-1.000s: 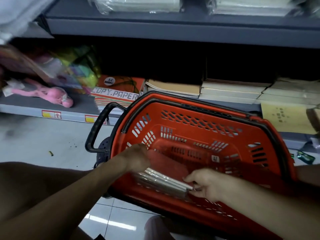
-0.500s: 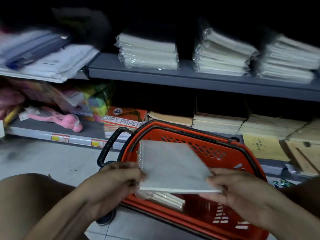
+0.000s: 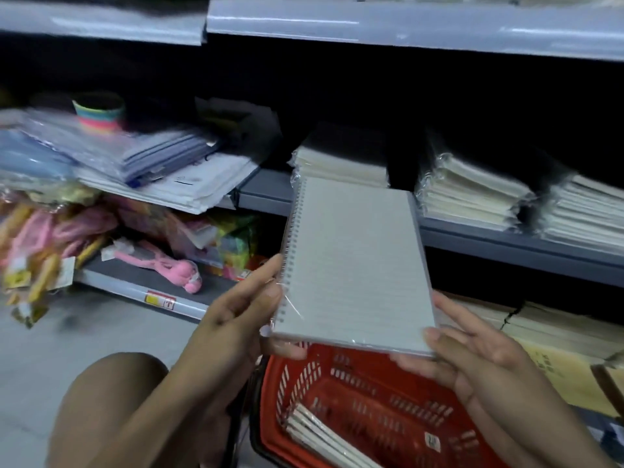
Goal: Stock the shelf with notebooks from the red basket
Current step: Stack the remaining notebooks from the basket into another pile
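Both hands' grip on grey spiral notebook [image 3: 354, 265], plastic-wrapped

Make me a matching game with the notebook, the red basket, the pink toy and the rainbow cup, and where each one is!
Things:
1. spiral notebook
2. red basket
3. pink toy
4. rainbow cup

Places:
A. on the low shelf at the left
B. held up between the left hand and the right hand
C. at the back of the left shelf, behind the plastic-wrapped packs
D. on the floor under the hands, with more notebooks inside

Pairs: 1-B, 2-D, 3-A, 4-C
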